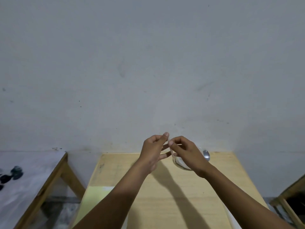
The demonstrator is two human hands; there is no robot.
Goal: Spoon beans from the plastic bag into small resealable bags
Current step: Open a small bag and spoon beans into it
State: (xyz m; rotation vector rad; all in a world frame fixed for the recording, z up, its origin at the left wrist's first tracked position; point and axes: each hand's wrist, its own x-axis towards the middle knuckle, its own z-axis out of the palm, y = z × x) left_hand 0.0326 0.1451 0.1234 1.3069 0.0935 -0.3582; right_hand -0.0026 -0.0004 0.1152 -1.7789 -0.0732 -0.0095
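Above the far half of a pale wooden table (165, 187), both hands are raised and brought together, fingertips meeting. Left hand (152, 154): thumb up, index finger pressed toward it, the remaining fingers spread loosely toward the right. Right hand (186, 153): thumb and index finger curled in a pinch that meets the left thumb. Between the two pinches hangs a small resealable bag (172, 153), thin and transparent, seen almost edge-on; each hand grips its upper rim, and its lower part drops between the palms. Whether the mouth of the bag is parted or closed cannot be told, and no contents can be made out in it.

Behind and beneath the right hand, near the table's far edge, lies a clear, curved plastic item (181, 164), mostly hidden by the wrist; whether it is the bean supply cannot be told. Just beside it, to the right, the bowl of a metal spoon (206, 155) rests on the table, untouched by either hand.

A pale yellow sheet (95, 200) lies on the near left part of the table. Both forearms cast dark shadows on the wood. A grey wall (148, 63) fills the background. To the left stands a second wooden-framed table (33, 179) with a whitish, dark-blotched covering; at the right edge, part of another wooden frame (290, 200) shows.
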